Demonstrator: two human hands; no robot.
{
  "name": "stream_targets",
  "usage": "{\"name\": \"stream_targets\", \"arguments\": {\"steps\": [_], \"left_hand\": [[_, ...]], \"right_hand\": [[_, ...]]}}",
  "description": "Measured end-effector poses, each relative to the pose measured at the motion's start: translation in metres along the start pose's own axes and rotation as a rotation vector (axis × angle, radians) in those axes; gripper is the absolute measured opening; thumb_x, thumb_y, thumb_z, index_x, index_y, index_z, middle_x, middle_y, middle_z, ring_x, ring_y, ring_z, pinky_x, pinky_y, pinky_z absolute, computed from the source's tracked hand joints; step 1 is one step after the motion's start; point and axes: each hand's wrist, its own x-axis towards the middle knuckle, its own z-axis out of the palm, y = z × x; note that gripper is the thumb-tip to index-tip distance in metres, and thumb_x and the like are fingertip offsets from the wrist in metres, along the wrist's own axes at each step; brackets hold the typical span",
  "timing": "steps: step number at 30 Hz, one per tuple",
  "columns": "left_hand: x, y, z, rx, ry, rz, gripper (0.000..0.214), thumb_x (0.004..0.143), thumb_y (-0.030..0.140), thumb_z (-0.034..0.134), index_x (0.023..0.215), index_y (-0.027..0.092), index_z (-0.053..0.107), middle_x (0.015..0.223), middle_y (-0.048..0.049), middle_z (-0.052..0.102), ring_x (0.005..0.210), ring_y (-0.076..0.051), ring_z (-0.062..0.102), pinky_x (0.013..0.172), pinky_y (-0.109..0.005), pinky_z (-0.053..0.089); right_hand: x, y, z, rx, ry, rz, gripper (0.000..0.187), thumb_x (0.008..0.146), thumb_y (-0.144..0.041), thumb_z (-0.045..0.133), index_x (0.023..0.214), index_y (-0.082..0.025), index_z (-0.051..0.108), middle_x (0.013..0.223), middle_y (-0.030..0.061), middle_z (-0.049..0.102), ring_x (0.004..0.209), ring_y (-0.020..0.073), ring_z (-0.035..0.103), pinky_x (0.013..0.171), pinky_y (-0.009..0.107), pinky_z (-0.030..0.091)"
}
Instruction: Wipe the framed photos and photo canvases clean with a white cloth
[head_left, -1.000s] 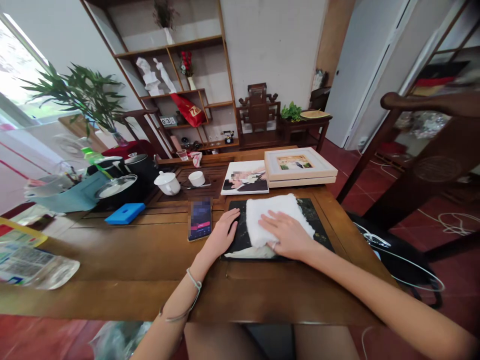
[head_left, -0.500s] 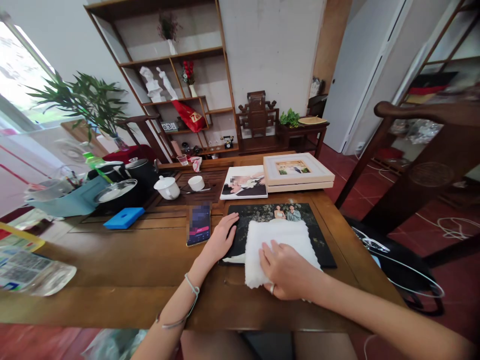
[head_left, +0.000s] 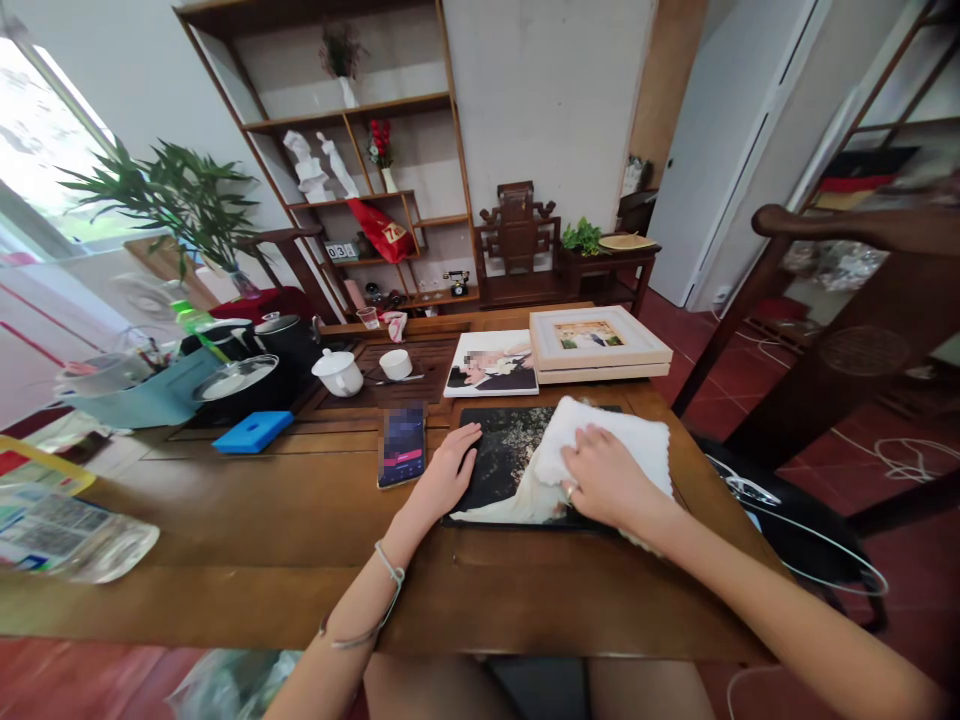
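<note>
A dark photo panel (head_left: 504, 455) lies flat on the wooden table, its picture showing a pale dress train along the lower edge. My left hand (head_left: 452, 470) rests flat at the panel's left edge, fingers stretched out and holding nothing. Over the panel's right part lies a white cloth (head_left: 637, 440), which hides much of the picture. My right hand (head_left: 609, 480), a ring on one finger, presses on this cloth with bent fingers gripping it. Just left of my left hand is a phone (head_left: 402, 446) with its screen lit.
Behind the panel lie a photo album (head_left: 491, 364) and a pale framed box (head_left: 600, 345). A blue block (head_left: 253, 432), white teapot (head_left: 337, 373), white cup (head_left: 395, 364) and clear bottle (head_left: 82, 535) stand leftward. A dark wooden chair (head_left: 825, 330) is at the right.
My right hand has moved the white cloth up and to the right across the panel. The lower left picture shows now, while the couple at the top is covered. My left hand stays put.
</note>
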Motion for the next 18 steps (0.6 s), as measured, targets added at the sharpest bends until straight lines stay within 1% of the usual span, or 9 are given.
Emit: {"name": "stream_targets", "arguments": {"steps": [2, 3, 5, 7, 8, 10, 13, 15, 18], "left_hand": [[0.000, -0.001, 0.000, -0.001, -0.003, -0.006, 0.036, 0.095, 0.021, 0.039, 0.123, 0.013, 0.059, 0.135, -0.0152, 0.056, 0.130, -0.025, 0.050, 0.112, -0.050, 0.038], [0.000, -0.001, 0.000, 0.001, -0.007, -0.009, 0.036, 0.095, 0.021, 0.039, 0.123, 0.013, 0.059, 0.135, -0.0153, 0.056, 0.130, -0.025, 0.050, 0.112, -0.050, 0.038], [0.000, -0.001, 0.000, 0.006, -0.017, -0.013, 0.036, 0.095, 0.021, 0.038, 0.124, 0.012, 0.059, 0.135, -0.0157, 0.056, 0.130, -0.025, 0.050, 0.112, -0.049, 0.038], [0.001, 0.000, 0.000, 0.011, -0.022, -0.015, 0.037, 0.095, 0.020, 0.038, 0.124, 0.011, 0.059, 0.136, -0.0161, 0.056, 0.130, -0.024, 0.049, 0.112, -0.049, 0.038], [0.001, 0.000, 0.000, 0.013, -0.022, -0.015, 0.037, 0.095, 0.020, 0.037, 0.124, 0.011, 0.058, 0.136, -0.0161, 0.056, 0.131, -0.024, 0.049, 0.113, -0.048, 0.038], [0.001, 0.001, -0.001, 0.016, -0.022, -0.013, 0.037, 0.095, 0.020, 0.038, 0.124, 0.011, 0.059, 0.136, -0.0159, 0.056, 0.131, -0.024, 0.049, 0.113, -0.048, 0.038], [0.001, 0.002, -0.001, 0.012, -0.014, -0.007, 0.036, 0.095, 0.021, 0.039, 0.123, 0.013, 0.059, 0.135, -0.0152, 0.056, 0.130, -0.024, 0.049, 0.112, -0.049, 0.038], [0.001, 0.002, 0.000, 0.000, -0.004, -0.003, 0.035, 0.095, 0.021, 0.039, 0.123, 0.013, 0.060, 0.135, -0.0153, 0.057, 0.129, -0.024, 0.050, 0.112, -0.049, 0.038], [0.001, 0.000, 0.001, -0.021, 0.011, -0.005, 0.035, 0.094, 0.020, 0.041, 0.122, 0.013, 0.060, 0.134, -0.0152, 0.058, 0.129, -0.025, 0.051, 0.111, -0.050, 0.039]], "right_hand": [[-0.012, -0.023, -0.003, 0.000, -0.013, -0.163, 0.030, 0.081, -0.031, 0.056, 0.093, -0.006, 0.068, 0.092, 0.0260, 0.067, 0.098, 0.0377, 0.059, 0.089, 0.049, 0.041], [-0.016, -0.032, -0.002, 0.022, 0.003, -0.264, 0.030, 0.080, -0.033, 0.058, 0.091, -0.006, 0.068, 0.090, 0.0250, 0.067, 0.096, 0.0372, 0.060, 0.089, 0.049, 0.042], [-0.019, -0.042, 0.004, 0.105, 0.063, -0.431, 0.035, 0.077, -0.037, 0.062, 0.094, -0.007, 0.067, 0.101, 0.0255, 0.066, 0.104, 0.0375, 0.058, 0.093, 0.049, 0.041], [-0.012, -0.039, 0.013, 0.221, 0.120, -0.485, 0.043, 0.075, -0.039, 0.064, 0.104, -0.007, 0.065, 0.121, 0.0256, 0.060, 0.119, 0.0369, 0.051, 0.102, 0.048, 0.037], [-0.006, -0.033, 0.017, 0.274, 0.137, -0.461, 0.046, 0.076, -0.038, 0.064, 0.110, -0.007, 0.063, 0.130, 0.0249, 0.055, 0.126, 0.0355, 0.046, 0.107, 0.047, 0.034], [0.007, -0.018, 0.024, 0.329, 0.147, -0.340, 0.052, 0.080, -0.033, 0.060, 0.125, -0.006, 0.056, 0.143, 0.0237, 0.045, 0.135, 0.0335, 0.036, 0.112, 0.048, 0.027], [0.023, -0.003, 0.028, 0.283, 0.125, -0.132, 0.060, 0.085, -0.026, 0.053, 0.140, -0.005, 0.043, 0.151, 0.0240, 0.033, 0.141, 0.0365, 0.025, 0.114, 0.055, 0.020], [0.025, -0.007, 0.027, 0.236, 0.105, -0.075, 0.062, 0.086, -0.025, 0.051, 0.143, -0.002, 0.039, 0.152, 0.0251, 0.031, 0.142, 0.0401, 0.021, 0.113, 0.059, 0.018], [0.013, -0.034, 0.023, 0.219, 0.086, -0.146, 0.065, 0.086, -0.028, 0.050, 0.143, 0.002, 0.038, 0.151, 0.0276, 0.030, 0.141, 0.0446, 0.018, 0.111, 0.064, 0.017]]}}
